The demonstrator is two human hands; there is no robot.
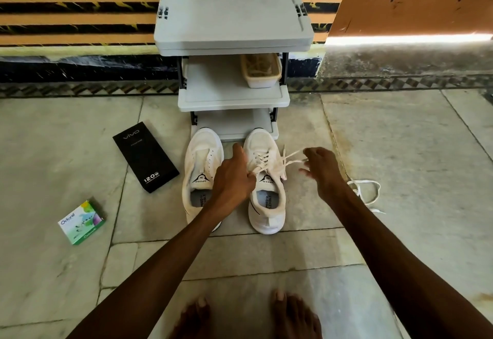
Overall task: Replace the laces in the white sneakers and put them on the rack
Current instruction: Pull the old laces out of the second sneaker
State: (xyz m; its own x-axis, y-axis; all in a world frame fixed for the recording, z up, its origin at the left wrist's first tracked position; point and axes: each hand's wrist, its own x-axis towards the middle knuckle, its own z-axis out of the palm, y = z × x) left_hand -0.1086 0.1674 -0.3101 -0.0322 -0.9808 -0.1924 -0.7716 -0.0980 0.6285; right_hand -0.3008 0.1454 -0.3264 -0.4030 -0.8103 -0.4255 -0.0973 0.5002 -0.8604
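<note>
Two white sneakers stand side by side on the floor in front of the grey rack (233,98). The left sneaker (198,162) has no lace in its eyelets. The right sneaker (266,205) carries a loosely threaded white lace (277,163). My left hand (234,175) rests over the right sneaker's tongue, fingers pinched on the lace. My right hand (321,167) holds the lace's free end out to the right of that shoe. A second loose white lace (366,191) lies on the floor to the right.
A beige basket (260,81) sits on the rack's middle shelf. A black phone box (145,157) and a small green-and-white box (81,222) lie on the floor at left. My bare feet (245,317) are at the bottom edge. A striped wall stands behind the rack.
</note>
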